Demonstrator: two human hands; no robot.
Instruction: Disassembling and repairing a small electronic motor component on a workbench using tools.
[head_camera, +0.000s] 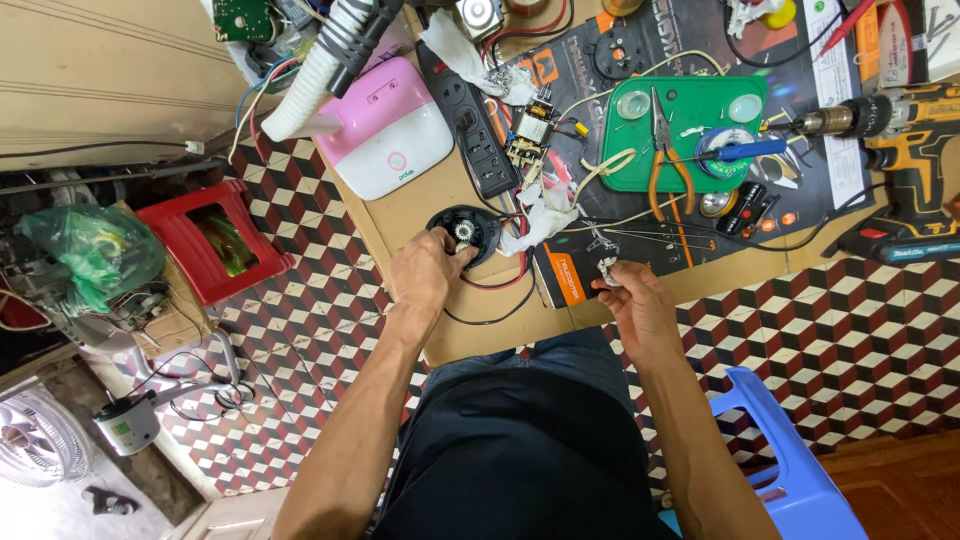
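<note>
Fingers (452, 250) of the left hand (425, 270) close on a round black motor housing (468, 232) at the tabletop (415, 215) edge.
Right of them, the right hand (635, 305) pinches a small metal part (606, 268) between curled fingertips, pliers (665, 160) lying on the green tray (690, 105) beyond. Steadying the housing flat while keeping the small part level looks the careful way.
</note>
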